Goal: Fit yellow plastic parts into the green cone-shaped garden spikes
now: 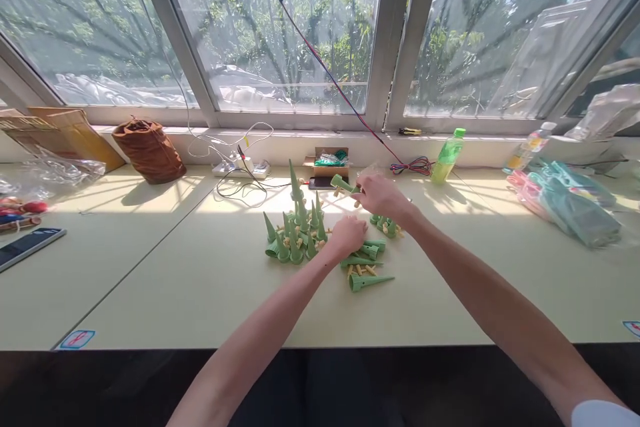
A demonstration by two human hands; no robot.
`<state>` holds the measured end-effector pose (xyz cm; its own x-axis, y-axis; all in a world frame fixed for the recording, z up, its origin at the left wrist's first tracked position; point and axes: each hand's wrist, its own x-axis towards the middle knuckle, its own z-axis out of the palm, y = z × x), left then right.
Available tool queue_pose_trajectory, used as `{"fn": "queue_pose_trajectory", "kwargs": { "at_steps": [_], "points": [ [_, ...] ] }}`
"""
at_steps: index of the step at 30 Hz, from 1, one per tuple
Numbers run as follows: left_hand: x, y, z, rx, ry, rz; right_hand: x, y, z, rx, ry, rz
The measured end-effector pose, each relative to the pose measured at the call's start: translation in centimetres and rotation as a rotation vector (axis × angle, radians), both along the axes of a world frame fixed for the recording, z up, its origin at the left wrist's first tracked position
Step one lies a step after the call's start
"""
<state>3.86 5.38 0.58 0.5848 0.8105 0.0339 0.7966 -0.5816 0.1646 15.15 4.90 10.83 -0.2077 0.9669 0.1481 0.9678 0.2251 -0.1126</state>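
Observation:
My right hand (384,197) is closed on a green plastic cone (341,182), held above the table with its wide end pointing left. Small tan pegs show close to that cone. My left hand (350,236) rests low among the green parts with its fingers curled; whatever is under them is hidden. To its left stands a cluster of upright green cones (296,250), with tan pegs between them. Nearer me, a loose green cone (367,281) lies on its side beside several tan pegs (361,270). More green pieces (386,225) sit under my right wrist.
Behind the cones are a small cardboard box (331,161) and a dark phone (320,183). A power strip (241,168) with cables and a brown pouch (149,150) stand left. Rightward are a green bottle (448,157), coiled wire (413,165) and bagged items (575,203).

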Motion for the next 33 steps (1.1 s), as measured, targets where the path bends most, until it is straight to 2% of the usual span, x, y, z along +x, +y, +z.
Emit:
{"fn": "queue_pose_trajectory", "kwargs": {
  "at_steps": [6, 18, 26, 33],
  "points": [
    [-0.6, -2.5, 0.1, 0.011, 0.031, -0.033, -1.8, 1.9, -1.2, -0.178, -0.175, 0.049],
    [-0.5, -4.9, 0.6, 0.017, 0.076, -0.08, -3.4, 3.4, -3.4, -0.408, -0.229, 0.175],
    [-1.0, -6.3, 0.4, 0.047, 0.047, -0.087, -3.4, 4.4, -5.2, -0.359, -0.276, 0.205],
    [-1.3, -6.5, 0.1, 0.12, -0.023, -0.093, -3.2, 3.3, -6.0, -0.236, -0.249, 0.227]
  ]
}}
